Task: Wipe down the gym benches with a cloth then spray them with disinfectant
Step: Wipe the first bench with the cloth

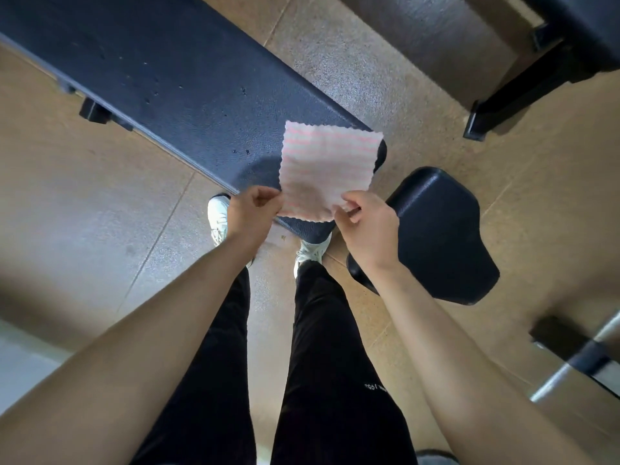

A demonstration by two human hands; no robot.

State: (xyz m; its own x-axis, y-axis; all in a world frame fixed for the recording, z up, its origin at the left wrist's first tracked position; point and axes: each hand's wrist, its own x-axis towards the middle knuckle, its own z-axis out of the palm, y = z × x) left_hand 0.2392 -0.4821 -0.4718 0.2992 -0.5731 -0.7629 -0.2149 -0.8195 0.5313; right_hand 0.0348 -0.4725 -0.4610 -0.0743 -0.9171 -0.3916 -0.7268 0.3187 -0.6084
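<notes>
Wiping is looking barely begun, as you are holding the cloth (327,172) spread flat over the near end of the bench (188,82), your left hand (250,209) and right hand (365,223) each pinching a near corner; spraying is waiting too, since no disinfectant is showing anywhere.

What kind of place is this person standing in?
Most likely a gym: there is a long padded bench, a smaller pad beside it, and a speckled floor. The left hand and right hand pinch a cloth above the bench.
</notes>
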